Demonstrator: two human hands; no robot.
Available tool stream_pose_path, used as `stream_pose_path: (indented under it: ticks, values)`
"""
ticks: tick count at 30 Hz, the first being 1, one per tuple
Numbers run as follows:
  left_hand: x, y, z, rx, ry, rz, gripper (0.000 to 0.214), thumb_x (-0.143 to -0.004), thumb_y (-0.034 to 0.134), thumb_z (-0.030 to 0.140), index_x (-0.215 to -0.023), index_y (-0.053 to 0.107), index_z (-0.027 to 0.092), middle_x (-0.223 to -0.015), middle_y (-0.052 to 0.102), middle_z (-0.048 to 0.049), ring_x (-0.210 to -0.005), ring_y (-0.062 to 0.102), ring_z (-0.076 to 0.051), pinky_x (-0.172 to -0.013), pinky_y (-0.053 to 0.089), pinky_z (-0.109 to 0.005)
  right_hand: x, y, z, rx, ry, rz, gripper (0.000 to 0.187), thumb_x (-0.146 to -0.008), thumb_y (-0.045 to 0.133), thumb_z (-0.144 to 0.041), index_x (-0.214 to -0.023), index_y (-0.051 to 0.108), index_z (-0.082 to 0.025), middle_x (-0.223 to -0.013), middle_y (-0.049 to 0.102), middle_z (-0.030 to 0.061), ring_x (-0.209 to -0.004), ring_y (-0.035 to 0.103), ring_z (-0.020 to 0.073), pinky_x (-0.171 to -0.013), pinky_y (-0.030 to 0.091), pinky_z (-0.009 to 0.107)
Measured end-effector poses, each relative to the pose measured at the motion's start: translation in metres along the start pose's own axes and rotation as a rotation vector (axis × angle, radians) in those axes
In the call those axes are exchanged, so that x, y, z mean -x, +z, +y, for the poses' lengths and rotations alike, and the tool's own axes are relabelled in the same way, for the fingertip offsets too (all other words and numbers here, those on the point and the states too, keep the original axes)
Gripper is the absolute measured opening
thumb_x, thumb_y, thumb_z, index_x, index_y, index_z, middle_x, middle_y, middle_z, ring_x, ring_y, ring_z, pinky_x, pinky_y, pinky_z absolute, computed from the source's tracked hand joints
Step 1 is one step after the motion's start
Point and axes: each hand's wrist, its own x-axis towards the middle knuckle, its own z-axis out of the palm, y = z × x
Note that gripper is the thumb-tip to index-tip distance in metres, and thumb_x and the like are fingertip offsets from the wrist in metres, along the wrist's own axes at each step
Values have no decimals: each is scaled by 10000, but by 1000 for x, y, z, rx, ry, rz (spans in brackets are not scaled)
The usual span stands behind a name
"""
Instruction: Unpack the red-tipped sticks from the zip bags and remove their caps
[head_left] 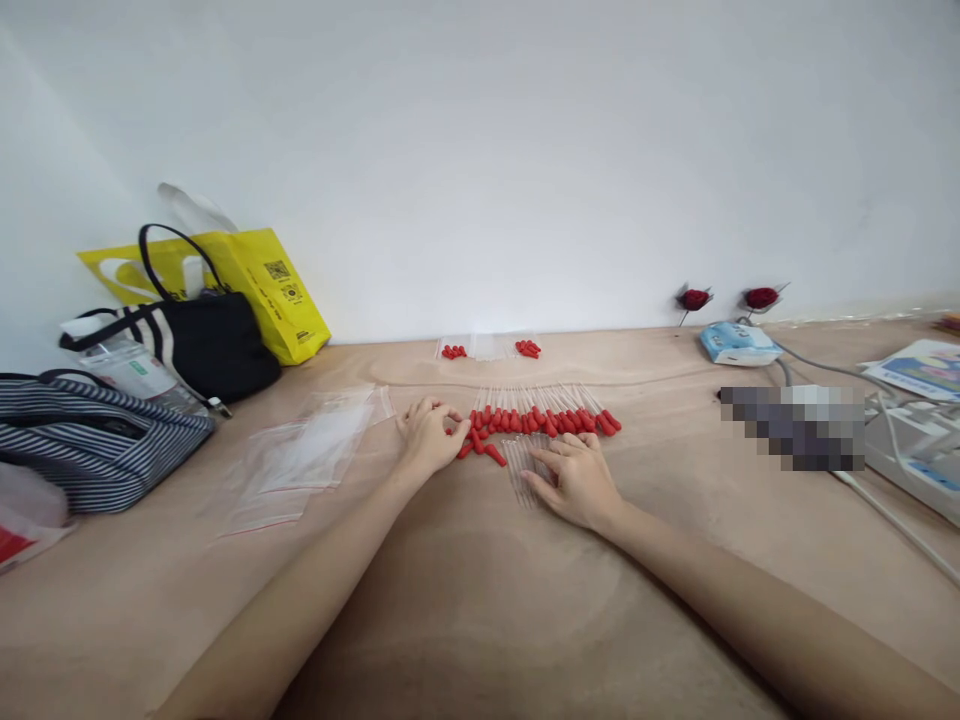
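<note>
My left hand (431,437) rests at the left end of a heap of loose red rubber dropper bulbs (493,455). Its fingers are curled, and a bit of red shows between thumb and forefinger, as of a bulb pinched there. My right hand (576,480) lies over a small bunch of thin clear tubes (517,470), fingers apart and touching them; its fingertips partly hide the tubes. Just beyond both hands stretches a row of droppers (555,422), their red bulbs towards me and their clear stems pointing at the wall.
Clear zip bags (300,465) lie in a loose pile on the left. Further back are bags with red bulbs (528,349). A striped bag (112,440), a black bag (217,350) and a yellow bag (281,290) stand left. A blue tissue pack (739,345) and cables lie right.
</note>
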Motion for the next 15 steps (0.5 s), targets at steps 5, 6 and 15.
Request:
stream_pose_path:
  ticks: [5, 6, 15]
  values:
    - [-26, 11, 4, -106, -155, -145, 293, -670, 514, 484, -660, 667, 234, -1018, 575, -89, -1036, 446, -314, -869, 297, -480, -1, -3, -1, -9, -13, -44, 330, -778, 482, -482, -885, 632, -209, -594, 580, 15, -673, 488, 160, -667, 245, 317]
    - [-30, 12, 4, -126, -171, -173, 316, -662, 508, 502, -664, 672, 232, -1025, 577, -98, -1042, 440, -325, -867, 298, -482, -1, -3, 0, -10, -6, -44, 343, -778, 476, -493, -888, 633, -209, -598, 581, 16, -673, 489, 159, -664, 244, 316]
    - [-46, 16, 10, -141, -234, -284, 291, -590, 573, 434, -655, 652, 162, -1024, 602, -169, -1052, 465, -368, -860, 316, -483, 5, -3, 6, -57, 58, 11, 265, -813, 467, -415, -822, 657, -231, -552, 558, -2, -646, 491, 133, -658, 249, 305]
